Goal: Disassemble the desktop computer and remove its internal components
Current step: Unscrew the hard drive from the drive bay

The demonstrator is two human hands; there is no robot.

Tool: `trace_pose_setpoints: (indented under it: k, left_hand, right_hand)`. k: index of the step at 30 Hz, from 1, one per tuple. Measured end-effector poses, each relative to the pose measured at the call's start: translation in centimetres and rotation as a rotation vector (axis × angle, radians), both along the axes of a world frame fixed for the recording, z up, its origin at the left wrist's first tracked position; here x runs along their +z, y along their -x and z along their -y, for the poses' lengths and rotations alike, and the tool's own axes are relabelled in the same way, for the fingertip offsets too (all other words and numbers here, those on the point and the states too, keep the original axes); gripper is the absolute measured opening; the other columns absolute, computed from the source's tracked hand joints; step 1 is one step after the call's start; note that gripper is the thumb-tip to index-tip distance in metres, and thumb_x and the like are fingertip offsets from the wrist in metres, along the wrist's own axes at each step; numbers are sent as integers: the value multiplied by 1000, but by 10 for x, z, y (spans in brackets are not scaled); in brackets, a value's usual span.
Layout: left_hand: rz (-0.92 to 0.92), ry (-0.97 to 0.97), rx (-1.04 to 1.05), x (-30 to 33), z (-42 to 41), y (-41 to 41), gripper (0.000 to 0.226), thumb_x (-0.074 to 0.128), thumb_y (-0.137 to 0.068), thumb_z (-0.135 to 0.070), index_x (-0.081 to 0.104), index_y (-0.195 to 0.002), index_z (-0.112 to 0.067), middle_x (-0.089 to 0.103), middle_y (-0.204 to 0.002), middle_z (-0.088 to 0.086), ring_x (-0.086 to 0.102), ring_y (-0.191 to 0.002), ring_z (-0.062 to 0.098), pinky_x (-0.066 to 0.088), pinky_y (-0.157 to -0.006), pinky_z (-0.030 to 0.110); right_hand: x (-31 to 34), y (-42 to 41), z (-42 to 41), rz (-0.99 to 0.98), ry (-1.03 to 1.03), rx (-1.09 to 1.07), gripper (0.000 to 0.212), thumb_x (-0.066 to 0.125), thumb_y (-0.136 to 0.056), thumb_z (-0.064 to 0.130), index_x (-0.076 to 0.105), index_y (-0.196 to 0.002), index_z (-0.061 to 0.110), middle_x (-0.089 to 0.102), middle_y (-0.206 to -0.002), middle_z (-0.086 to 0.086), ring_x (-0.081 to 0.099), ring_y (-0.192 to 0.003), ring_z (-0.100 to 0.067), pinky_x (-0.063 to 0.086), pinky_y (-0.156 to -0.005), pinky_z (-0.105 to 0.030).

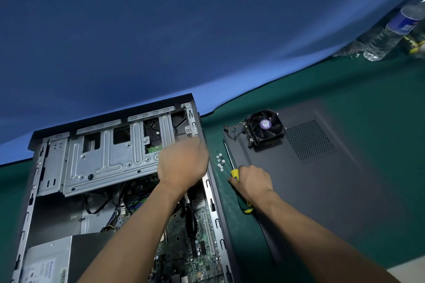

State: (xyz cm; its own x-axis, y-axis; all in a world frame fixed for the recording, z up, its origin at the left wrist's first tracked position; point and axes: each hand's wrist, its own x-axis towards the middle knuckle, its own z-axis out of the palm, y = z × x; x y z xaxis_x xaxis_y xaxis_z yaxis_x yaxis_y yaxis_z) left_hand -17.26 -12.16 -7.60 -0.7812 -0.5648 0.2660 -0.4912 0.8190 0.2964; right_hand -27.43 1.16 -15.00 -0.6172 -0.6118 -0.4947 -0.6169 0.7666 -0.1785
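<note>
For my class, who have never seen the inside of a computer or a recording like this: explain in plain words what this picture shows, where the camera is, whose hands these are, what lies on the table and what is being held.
There is one picture, taken by a wide-angle camera worn on a person's head, looking down at their own bare hands. No robot is involved.

On the green table lies an open desktop computer case. Inside you can see a metal drive cage, a green motherboard and the power supply.

The left hand rests on the right end of the drive cage; whether it grips anything is hidden. The right hand is closed on a screwdriver with a yellow and green handle, which lies along the table.

Beside the case are a few small loose screws. The removed dark side panel lies flat, with a cooling fan sitting on it. A water bottle lies at the far right.
</note>
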Motion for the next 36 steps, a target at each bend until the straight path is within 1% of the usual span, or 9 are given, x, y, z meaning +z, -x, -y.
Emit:
trace_pose_setpoints:
  k: [9,12,18,22,24,27,30,33,36]
  left_hand:
    - [25,-11,-15,1,1,-1,33,36,-83,-30,32,-51,-22,25,-41,-12,26,-34,11,9,-41,15]
    - [67,-32,-3,4,0,-1,34,41,-84,-27,34,-51,-22,21,-40,-12,26,-34,9,9,-41,17]
    - [25,-291,113,8,-1,-8,40,46,-93,-31,37,-56,-19,44,-50,-4,43,-49,13,28,-47,25]
    - [-128,-498,336,22,6,-31,39,50,-91,-29,40,-56,-16,46,-51,-2,45,-54,20,35,-54,32]
    - [-129,-524,419,25,8,-49,43,50,-91,-30,42,-53,-13,46,-48,-1,46,-52,22,37,-54,32]
    - [-43,-676,477,22,8,-75,51,45,-96,-34,58,-55,-7,62,-52,3,57,-52,22,47,-61,31]
    - [-5,-926,522,16,1,-85,51,44,-97,-34,66,-61,-6,68,-60,5,59,-51,21,50,-62,31]
    - [-117,-1270,537,18,-13,-78,39,51,-96,-34,59,-72,-5,60,-61,6,52,-44,16,43,-44,22]
    - [-195,-1354,514,18,-24,-65,29,53,-95,-33,48,-78,-10,60,-73,11,49,-38,4,37,-42,21]
  right_hand:
    - [16,0,-4,75,33,-78,47,38,-96,51,57,-101,8,66,-105,-12,61,-98,-32,43,-74,-33]
    - [41,4,1,66,183,-114,39,40,-96,48,53,-82,13,67,-93,-11,60,-86,-31,43,-70,-33]
    - [95,-4,30,45,529,-93,31,45,-94,41,40,-68,26,54,-66,9,55,-68,-19,38,-62,-30]
    - [104,-26,52,-31,614,63,11,47,-94,38,50,-95,27,48,-97,8,46,-92,-14,39,-72,-30]
    - [97,-36,60,-55,601,142,21,47,-95,36,51,-113,25,44,-116,6,41,-107,-14,43,-82,-32]
    - [87,-45,66,-97,591,178,25,42,-98,29,53,-120,25,35,-136,5,36,-117,-17,41,-95,-35]
    - [81,-48,67,-89,610,153,25,41,-99,20,55,-119,23,32,-141,5,36,-120,-16,45,-95,-37]
    - [82,-49,66,-84,600,160,26,42,-98,15,55,-119,22,32,-141,5,35,-122,-17,47,-94,-38]
    - [85,-49,65,-92,585,164,27,39,-98,17,53,-120,24,30,-141,6,34,-121,-17,48,-87,-36]
